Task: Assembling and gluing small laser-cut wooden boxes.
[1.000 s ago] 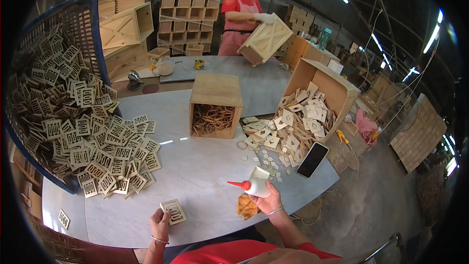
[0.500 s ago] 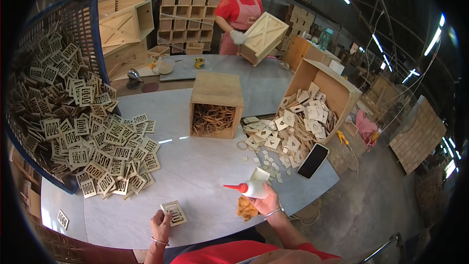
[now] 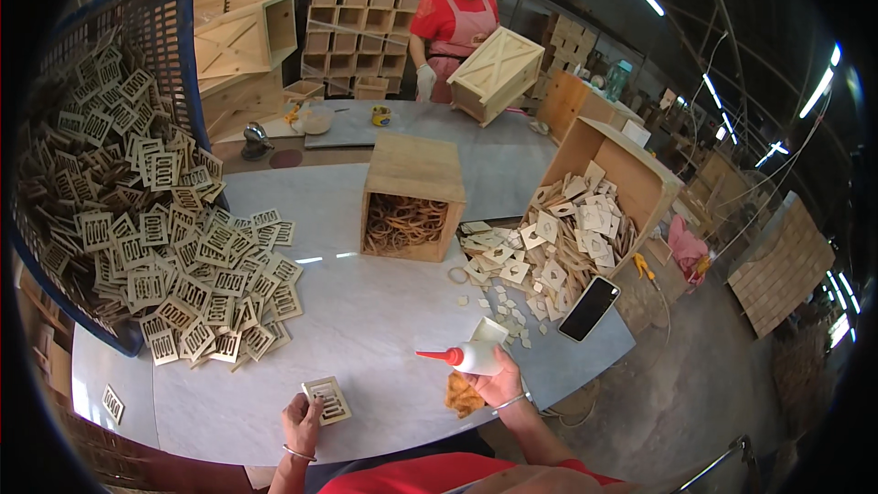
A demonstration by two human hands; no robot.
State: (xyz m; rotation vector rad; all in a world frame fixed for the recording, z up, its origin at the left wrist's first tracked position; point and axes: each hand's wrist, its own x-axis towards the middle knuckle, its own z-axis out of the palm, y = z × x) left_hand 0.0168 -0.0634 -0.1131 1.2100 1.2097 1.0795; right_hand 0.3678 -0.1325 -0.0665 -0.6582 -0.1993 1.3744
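Note:
At the near edge of the table, my left hand grips the left side of a small square wooden panel with slots. My right hand is wrapped around a white squeeze bottle, held tilted with its red nozzle pointing left, away from the panel. Below the bottle an orange-brown cloth lies on the table. Partly hidden behind the bottle is a small pale tray. Slotted panels like the one in my hand form a large pile on the left.
A blue basket spills the panels. Mid-table stands a wooden box of brown rings. On the right are a tipped box of thin wooden pieces and a phone. Across the table a person stands by a wooden crate.
The view has shifted slightly. My hands keep their holds with barely any movement. Across the table, the person's gloved hand has left the crate and hangs lower at their side.

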